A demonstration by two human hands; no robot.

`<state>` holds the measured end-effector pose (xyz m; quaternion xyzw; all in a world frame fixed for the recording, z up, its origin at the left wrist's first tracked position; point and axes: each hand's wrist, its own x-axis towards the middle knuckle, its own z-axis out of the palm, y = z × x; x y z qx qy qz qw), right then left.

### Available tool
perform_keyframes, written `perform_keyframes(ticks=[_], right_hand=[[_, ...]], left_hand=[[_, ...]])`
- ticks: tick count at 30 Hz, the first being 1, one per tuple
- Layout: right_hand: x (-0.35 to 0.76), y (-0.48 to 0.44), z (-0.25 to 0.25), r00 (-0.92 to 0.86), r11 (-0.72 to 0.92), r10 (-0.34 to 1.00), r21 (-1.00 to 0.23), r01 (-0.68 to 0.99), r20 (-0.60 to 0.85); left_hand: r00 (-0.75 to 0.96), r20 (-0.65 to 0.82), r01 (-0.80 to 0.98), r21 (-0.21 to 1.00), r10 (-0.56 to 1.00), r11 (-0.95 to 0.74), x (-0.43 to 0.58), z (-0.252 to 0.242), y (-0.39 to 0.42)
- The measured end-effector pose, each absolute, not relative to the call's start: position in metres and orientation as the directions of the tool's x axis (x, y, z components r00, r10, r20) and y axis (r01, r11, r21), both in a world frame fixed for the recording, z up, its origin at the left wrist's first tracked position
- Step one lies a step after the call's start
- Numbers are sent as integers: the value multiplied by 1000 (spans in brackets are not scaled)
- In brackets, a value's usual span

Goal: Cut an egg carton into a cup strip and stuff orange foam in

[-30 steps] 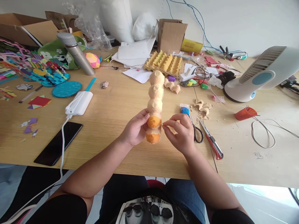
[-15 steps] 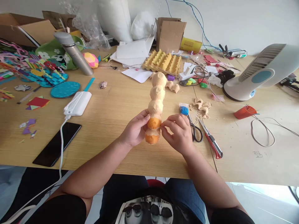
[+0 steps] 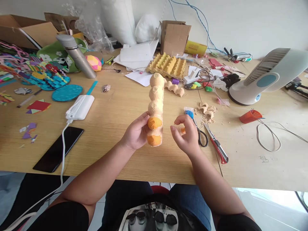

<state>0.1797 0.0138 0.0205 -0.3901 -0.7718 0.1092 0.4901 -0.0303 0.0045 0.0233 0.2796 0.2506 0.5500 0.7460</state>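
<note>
An egg-carton strip (image 3: 156, 106) with several rounded bumps stands out over the table. Its two nearest bumps are covered with orange modelling clay (image 3: 154, 123); the farther ones are bare and pale. My left hand (image 3: 136, 131) grips the strip's left side near the lower end, thumb on top and the other fingers hidden behind it. To the right, apart from the strip, is my right hand (image 3: 189, 136). Its fingers are curled, with thumb and index tips apart, and a small bit of orange clay (image 3: 183, 131) shows inside the curl.
Scissors (image 3: 202, 137), a red utility knife (image 3: 218, 146) and a blue clay packet (image 3: 189, 113) lie right of my right hand. Carton scraps (image 3: 207, 110), an orange cup (image 3: 251, 116) and a white fan (image 3: 257, 78) stand beyond. A phone (image 3: 58, 149) and power bank (image 3: 80, 106) lie left.
My right hand has come away from the strip's orange bump and moved right, its fingers no longer touching it. The strip has shifted slightly left in my left hand.
</note>
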Motion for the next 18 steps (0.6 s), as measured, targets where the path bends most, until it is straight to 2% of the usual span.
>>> perform_keyframes(ticks=[4, 8, 12, 18], right_hand=[[180, 19, 14, -155, 512, 842, -676, 530, 516], [183, 24, 11, -199, 419, 904, -696, 582, 378], [185, 27, 13, -254, 386, 921, -601, 700, 296], [188, 32, 9, -307, 387, 919, -421, 821, 247]], left_hand=[[280, -75, -690, 677, 957, 255, -32, 21, 6], [300, -64, -702, 661, 952, 266, -33, 22, 7], [304, -69, -704, 656, 950, 272, -33, 23, 7], [286, -65, -691, 677, 956, 253, -31, 20, 6]])
